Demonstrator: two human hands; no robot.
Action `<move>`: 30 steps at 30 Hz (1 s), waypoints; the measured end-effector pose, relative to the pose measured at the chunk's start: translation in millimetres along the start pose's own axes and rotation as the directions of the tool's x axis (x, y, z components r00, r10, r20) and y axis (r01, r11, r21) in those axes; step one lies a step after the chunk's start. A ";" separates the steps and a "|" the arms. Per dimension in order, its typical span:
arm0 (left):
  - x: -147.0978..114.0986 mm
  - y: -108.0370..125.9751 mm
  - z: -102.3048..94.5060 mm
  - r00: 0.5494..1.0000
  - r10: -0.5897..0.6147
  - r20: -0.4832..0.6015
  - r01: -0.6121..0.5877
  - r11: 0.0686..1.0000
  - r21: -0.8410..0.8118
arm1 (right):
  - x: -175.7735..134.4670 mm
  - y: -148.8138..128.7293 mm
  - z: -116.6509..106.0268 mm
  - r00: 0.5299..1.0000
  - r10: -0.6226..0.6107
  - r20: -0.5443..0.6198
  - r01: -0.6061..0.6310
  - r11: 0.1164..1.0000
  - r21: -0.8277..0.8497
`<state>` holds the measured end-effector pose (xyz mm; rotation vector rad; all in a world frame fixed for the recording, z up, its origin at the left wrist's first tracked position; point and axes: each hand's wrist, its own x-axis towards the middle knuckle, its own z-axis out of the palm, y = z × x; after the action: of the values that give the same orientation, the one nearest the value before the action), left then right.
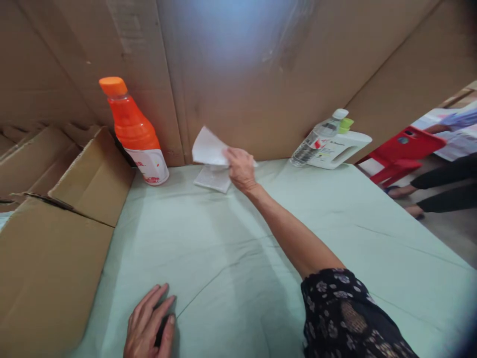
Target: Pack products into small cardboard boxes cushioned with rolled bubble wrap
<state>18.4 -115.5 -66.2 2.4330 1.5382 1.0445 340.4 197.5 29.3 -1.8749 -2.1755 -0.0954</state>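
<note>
Stretched out to the back of the table, my right hand (241, 168) grips a thin white sheet (208, 148), which looks like paper or cloth and is slightly smeared by motion. Under the sheet lies a flat whitish square pad or packet (213, 179) on the pale green tablecloth (186, 223). My left hand (149, 323) rests near the front edge of the table, fingers stretched out and thumb apart, with nothing in it.
An orange drink bottle (137, 134) stands at the back left, beside open cardboard boxes (55, 248). Back right are a clear water bottle (316, 139) and a white handled jug (335, 149). Cardboard panels (242, 84) wall the back. Beyond the right edge are a red stool (408, 144) and another person's legs (443, 184).
</note>
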 end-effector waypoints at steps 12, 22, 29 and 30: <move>16.5 20.8 -7.4 0.992 -0.118 -0.037 0.115 0.991 -0.070 | -20.7 -47.5 27.6 0.982 -0.015 0.189 0.016 1.000 -0.006; 69.2 -13.4 -58.4 0.909 -0.274 0.314 0.376 0.863 -0.337 | -4.2 -116.4 -31.5 0.965 -0.262 -0.031 0.264 0.952 0.158; 66.1 -50.8 -20.1 0.948 -0.301 0.101 0.316 0.855 -0.412 | -4.6 -328.8 -119.7 0.604 -0.795 -0.052 0.796 0.597 0.103; 63.8 -51.8 -15.7 0.953 -0.292 0.082 0.299 0.860 -0.413 | -0.6 -356.4 -121.2 0.564 -0.826 0.012 0.825 0.564 0.046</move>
<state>-13.8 -41.8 -43.2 1.8449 1.4363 1.1454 10.6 112.4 189.7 -0.6482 -2.8574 -0.2006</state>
